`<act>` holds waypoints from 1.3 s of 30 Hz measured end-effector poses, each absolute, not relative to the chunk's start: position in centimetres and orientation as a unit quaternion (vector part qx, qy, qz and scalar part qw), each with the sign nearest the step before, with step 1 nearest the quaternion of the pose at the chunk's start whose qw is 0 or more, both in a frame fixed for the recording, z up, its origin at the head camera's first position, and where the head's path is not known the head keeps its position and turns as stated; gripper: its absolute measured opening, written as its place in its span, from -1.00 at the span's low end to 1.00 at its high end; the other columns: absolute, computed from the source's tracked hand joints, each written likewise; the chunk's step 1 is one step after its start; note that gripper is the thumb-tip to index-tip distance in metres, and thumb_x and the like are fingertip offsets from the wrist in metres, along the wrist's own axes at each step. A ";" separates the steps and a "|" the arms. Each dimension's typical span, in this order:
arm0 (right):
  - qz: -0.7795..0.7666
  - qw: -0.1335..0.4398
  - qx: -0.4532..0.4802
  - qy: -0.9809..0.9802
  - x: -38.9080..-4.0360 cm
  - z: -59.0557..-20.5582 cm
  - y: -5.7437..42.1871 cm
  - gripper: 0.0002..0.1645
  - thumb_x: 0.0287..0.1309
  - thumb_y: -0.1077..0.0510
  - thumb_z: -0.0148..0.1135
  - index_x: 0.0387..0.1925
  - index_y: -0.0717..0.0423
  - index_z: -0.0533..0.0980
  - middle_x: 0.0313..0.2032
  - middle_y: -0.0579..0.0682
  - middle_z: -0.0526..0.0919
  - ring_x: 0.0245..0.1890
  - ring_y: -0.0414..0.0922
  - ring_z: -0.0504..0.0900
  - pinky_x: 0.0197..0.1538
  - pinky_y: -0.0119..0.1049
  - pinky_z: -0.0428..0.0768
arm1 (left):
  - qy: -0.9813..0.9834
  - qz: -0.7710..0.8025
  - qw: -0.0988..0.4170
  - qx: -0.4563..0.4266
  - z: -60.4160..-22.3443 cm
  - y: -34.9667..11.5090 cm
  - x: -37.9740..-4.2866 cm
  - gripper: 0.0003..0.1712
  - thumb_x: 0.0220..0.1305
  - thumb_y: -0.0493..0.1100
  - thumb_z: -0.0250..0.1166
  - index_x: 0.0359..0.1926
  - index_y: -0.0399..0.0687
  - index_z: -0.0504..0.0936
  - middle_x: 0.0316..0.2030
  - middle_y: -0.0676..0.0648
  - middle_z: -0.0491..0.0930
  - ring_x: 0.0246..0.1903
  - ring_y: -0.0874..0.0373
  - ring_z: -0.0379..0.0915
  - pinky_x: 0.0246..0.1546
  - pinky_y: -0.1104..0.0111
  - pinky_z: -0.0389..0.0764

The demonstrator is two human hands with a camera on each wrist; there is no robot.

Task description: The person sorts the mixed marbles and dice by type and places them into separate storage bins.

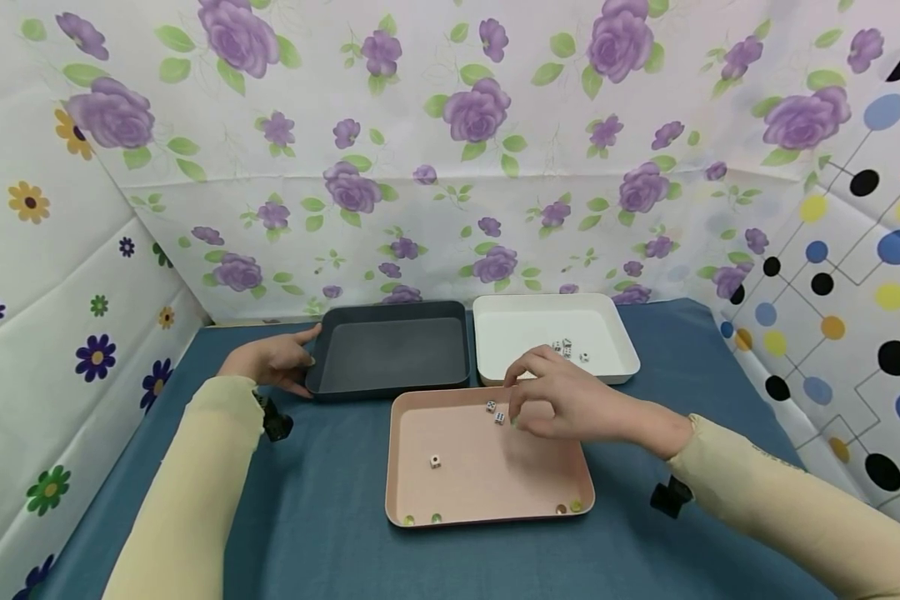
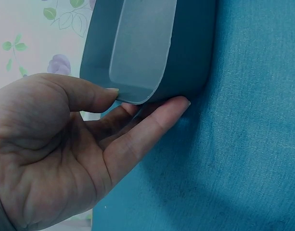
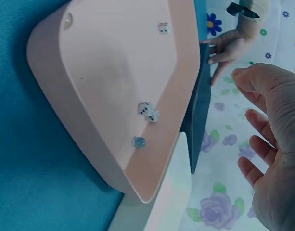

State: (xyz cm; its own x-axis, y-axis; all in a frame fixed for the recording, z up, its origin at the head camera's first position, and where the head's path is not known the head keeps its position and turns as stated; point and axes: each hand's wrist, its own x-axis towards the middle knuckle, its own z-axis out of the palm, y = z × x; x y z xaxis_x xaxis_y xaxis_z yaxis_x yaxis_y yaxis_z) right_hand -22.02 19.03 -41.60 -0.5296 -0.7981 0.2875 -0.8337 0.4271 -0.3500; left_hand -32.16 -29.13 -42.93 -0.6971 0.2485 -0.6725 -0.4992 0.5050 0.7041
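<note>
Nearest on the blue cloth (image 1: 322, 517) is the pink tray (image 1: 480, 487). Along its near edge are two marbles (image 1: 437, 518) to the left and two at the right corner. One single die (image 1: 435, 461) is to the left, and two dice (image 1: 499, 417) stand close together near the far edge. The right wrist view shows also a bluish marble (image 3: 139, 142) just beside these two. The right hand (image 1: 562, 402) is above the far right part; its fingers are loosely bent, with gaps between them, and I see nothing held. Farther, on the left, the left hand (image 1: 276, 360) holds the dark tray (image 1: 393, 350) by its left end, thumb at the rim and fingers against the outer wall. Beside it, far right, the white tray (image 1: 525, 325) has several dice inside. Behind is a flowered sheet (image 1: 420, 208).
</note>
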 end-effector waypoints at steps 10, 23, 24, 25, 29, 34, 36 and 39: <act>0.252 0.066 0.458 -0.850 -22.9 -40.3 18.9 -0.91 0.27 0.05 0.44 -0.27 -0.27 0.68 0.12 -0.09 0.51 0.22 -0.04 0.30 0.21 0.04 0.42 | 0.775 0.497 0.382 -0.083 -42.9 -29.1 -32.1 -0.07 0.62 -0.38 -0.22 0.56 0.41 -0.60 0.52 -0.57 -0.29 0.30 -0.40 0.33 0.03 -0.09 0.66; 0.297 0.125 0.422 -0.847 -24.8 -38.9 18.1 -0.92 0.24 0.10 0.47 -0.27 -0.19 0.71 0.14 -0.06 0.51 0.27 0.01 0.26 0.21 0.08 0.38 | 0.776 0.495 0.383 -0.081 -42.9 -29.1 -32.1 -0.07 0.62 -0.39 -0.20 0.57 0.39 -0.59 0.52 -0.57 -0.30 0.29 -0.39 0.35 0.03 -0.09 0.66; 0.300 0.130 0.420 -0.846 -24.9 -38.8 18.0 -0.90 0.23 0.11 0.48 -0.26 -0.20 0.71 0.15 -0.05 0.51 0.27 0.03 0.26 0.20 0.08 0.37 | 0.777 0.494 0.383 -0.079 -42.9 -29.1 -32.1 -0.06 0.62 -0.39 -0.20 0.57 0.38 -0.59 0.52 -0.57 -0.29 0.28 -0.38 0.36 0.03 -0.09 0.66; 0.303 0.134 0.419 -0.846 -25.1 -38.7 17.8 -0.89 0.23 0.12 0.48 -0.26 -0.20 0.71 0.15 -0.04 0.52 0.26 0.04 0.26 0.21 0.10 0.36 | 0.777 0.494 0.382 -0.080 -42.9 -29.1 -32.1 -0.07 0.62 -0.39 -0.20 0.57 0.38 -0.59 0.52 -0.57 -0.28 0.28 -0.38 0.37 0.03 -0.09 0.66; 0.312 0.157 0.413 -0.841 -25.8 -38.3 17.3 -0.83 0.21 0.16 0.49 -0.23 -0.20 0.70 0.15 -0.01 0.52 0.22 0.08 0.28 0.17 0.13 0.37 | 0.777 0.496 0.381 -0.079 -43.0 -29.2 -32.1 -0.07 0.61 -0.39 -0.20 0.57 0.37 -0.59 0.51 -0.58 -0.24 0.27 -0.38 0.38 0.03 -0.09 0.66; 0.325 0.180 0.408 -0.834 -26.9 -37.8 16.6 -0.83 0.21 0.16 0.50 -0.21 -0.17 0.70 0.15 0.00 0.54 0.22 0.10 0.30 0.20 0.15 0.35 | 0.777 0.496 0.379 -0.080 -43.0 -29.2 -32.1 -0.07 0.62 -0.38 -0.20 0.57 0.38 -0.59 0.51 -0.58 -0.19 0.25 -0.37 0.41 0.02 -0.09 0.66; 0.331 0.182 0.405 -0.833 -27.3 -37.7 16.4 -0.83 0.21 0.15 0.50 -0.20 -0.16 0.70 0.15 0.00 0.54 0.23 0.11 0.29 0.22 0.16 0.32 | 0.779 0.494 0.378 -0.082 -43.0 -29.2 -32.1 -0.07 0.62 -0.37 -0.20 0.57 0.39 -0.58 0.51 -0.58 -0.16 0.24 -0.36 0.43 0.02 -0.09 0.67; 0.337 0.179 0.397 -0.835 -27.7 -37.5 16.1 -0.84 0.23 0.15 0.49 -0.19 -0.16 0.70 0.17 -0.01 0.53 0.26 0.10 0.27 0.25 0.16 0.30 | 0.781 0.492 0.375 -0.083 -43.0 -29.1 -32.2 -0.08 0.62 -0.37 -0.20 0.58 0.39 -0.57 0.50 -0.59 -0.14 0.23 -0.36 0.44 0.01 -0.09 0.67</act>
State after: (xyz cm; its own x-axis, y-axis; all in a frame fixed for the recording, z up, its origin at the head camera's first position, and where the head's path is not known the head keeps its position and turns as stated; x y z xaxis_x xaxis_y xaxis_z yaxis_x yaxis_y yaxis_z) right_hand -27.71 16.09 -37.54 -0.6209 -0.5424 0.5660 -0.7833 0.4584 -0.4199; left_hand -32.23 -29.13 -42.99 -0.7046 0.2386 -0.6683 -0.4991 0.5028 0.7057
